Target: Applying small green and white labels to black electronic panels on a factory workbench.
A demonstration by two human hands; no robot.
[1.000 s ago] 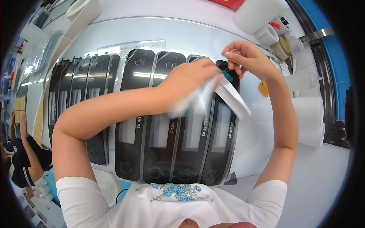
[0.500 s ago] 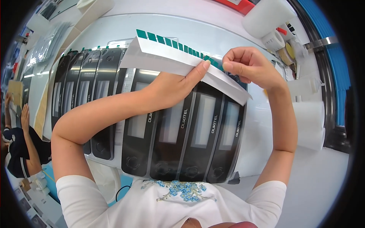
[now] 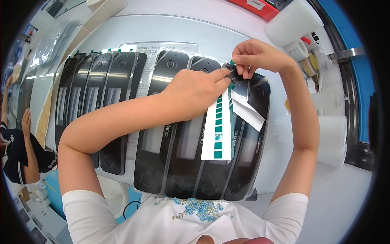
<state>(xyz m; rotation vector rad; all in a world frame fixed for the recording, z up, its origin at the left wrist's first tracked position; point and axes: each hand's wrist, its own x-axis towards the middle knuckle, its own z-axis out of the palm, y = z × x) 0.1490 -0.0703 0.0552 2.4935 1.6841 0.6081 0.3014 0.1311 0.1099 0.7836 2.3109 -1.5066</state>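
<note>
My left hand (image 3: 195, 89) pinches a folded white backing sheet (image 3: 209, 140) lined with small green stickers, which hangs down over the black panels. Its fingertips also lie near the top end of one panel. Just to the right, my right hand (image 3: 260, 57) has thumb and forefinger closed on a small green sticker (image 3: 232, 62), at the top of that panel. Beneath both hands several long black panels (image 3: 151, 166) with pale windows lie side by side. Farther left is another row of black panels (image 3: 111, 134), with green tabs (image 3: 109, 50) along their top edges.
A printed sheet (image 3: 144, 81) lies between the two rows. White rolls (image 3: 290, 22) and a tape roll (image 3: 310, 64) stand at the right, below a red bin (image 3: 260, 6). Another person's arm (image 3: 28, 142) shows at the far left.
The sticker sheet has swung from lying crosswise to hanging down from my left hand. My right hand has moved slightly left, onto a panel's top end, with a green sticker in its fingers.
</note>
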